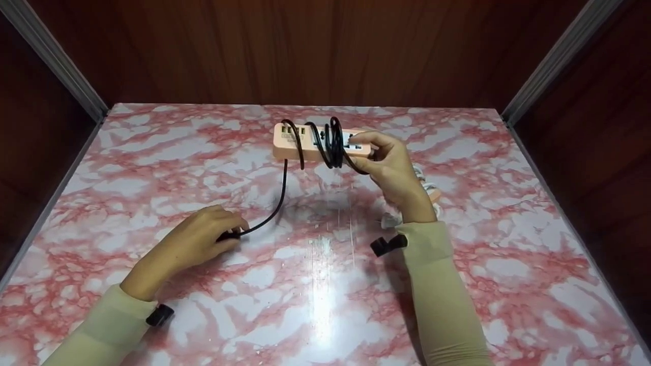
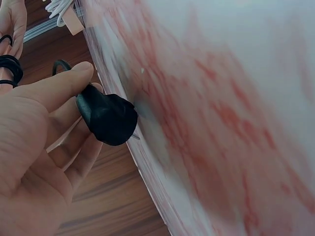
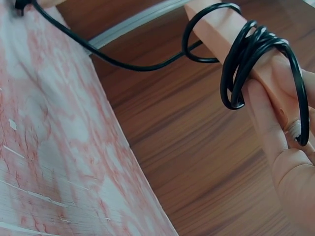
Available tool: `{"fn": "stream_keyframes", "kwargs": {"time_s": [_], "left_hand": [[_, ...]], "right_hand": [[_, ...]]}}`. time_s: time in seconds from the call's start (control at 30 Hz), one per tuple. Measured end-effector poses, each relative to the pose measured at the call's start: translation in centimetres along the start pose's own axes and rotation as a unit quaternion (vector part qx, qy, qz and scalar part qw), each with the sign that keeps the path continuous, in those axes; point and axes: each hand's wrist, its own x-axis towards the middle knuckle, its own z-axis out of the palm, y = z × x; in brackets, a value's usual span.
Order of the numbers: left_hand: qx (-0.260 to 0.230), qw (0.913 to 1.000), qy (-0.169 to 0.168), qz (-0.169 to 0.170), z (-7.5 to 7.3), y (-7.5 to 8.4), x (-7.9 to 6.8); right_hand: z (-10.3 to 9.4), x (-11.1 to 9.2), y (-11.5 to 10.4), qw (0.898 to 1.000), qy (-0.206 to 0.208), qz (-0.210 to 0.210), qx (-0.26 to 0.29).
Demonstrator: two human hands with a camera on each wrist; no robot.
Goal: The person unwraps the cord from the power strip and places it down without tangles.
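An orange power strip (image 1: 292,150) with sockets and USB ports is held above the table, gripped at its right end by my right hand (image 1: 389,162). Several loops of black cord (image 1: 333,145) are wound around the strip, bunched near its middle and looser toward the left. From the strip, the cord hangs down in a curve to my left hand (image 1: 203,234), which pinches the black plug (image 2: 108,118) between thumb and fingers. In the left wrist view a metal prong shows at the plug's end, close over the tabletop. The right wrist view shows the strip's side (image 3: 216,29) and the cord's entry.
Behind my right wrist lies another orange item (image 1: 434,195) with white cord (image 1: 421,175), partly hidden. The red and white marbled table (image 1: 168,152) is bounded by dark wooden panels (image 1: 305,51) at the back and sides.
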Motion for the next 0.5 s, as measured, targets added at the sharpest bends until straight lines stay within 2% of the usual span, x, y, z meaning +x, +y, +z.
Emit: {"fn": "stream_keyframes", "kwargs": {"time_s": [0.13,0.23,0.37,0.5], "left_hand": [[0.002,0.9996,-0.004,-0.027,0.0,0.2,-0.1],[-0.001,0.9991,0.007,-0.042,0.0,0.5,-0.2],[-0.021,0.9968,0.032,-0.070,-0.3,1.1,0.0],[-0.061,0.9883,0.077,-0.116,-0.6,2.0,0.8]], "right_hand": [[0.0,0.0,0.1,1.000,-0.002,-0.001,0.002],[0.1,0.0,0.1,1.000,-0.004,0.000,0.003],[0.1,0.0,0.0,1.000,-0.006,0.001,0.005],[0.1,-0.1,-0.1,1.000,-0.002,-0.001,0.008]]}}
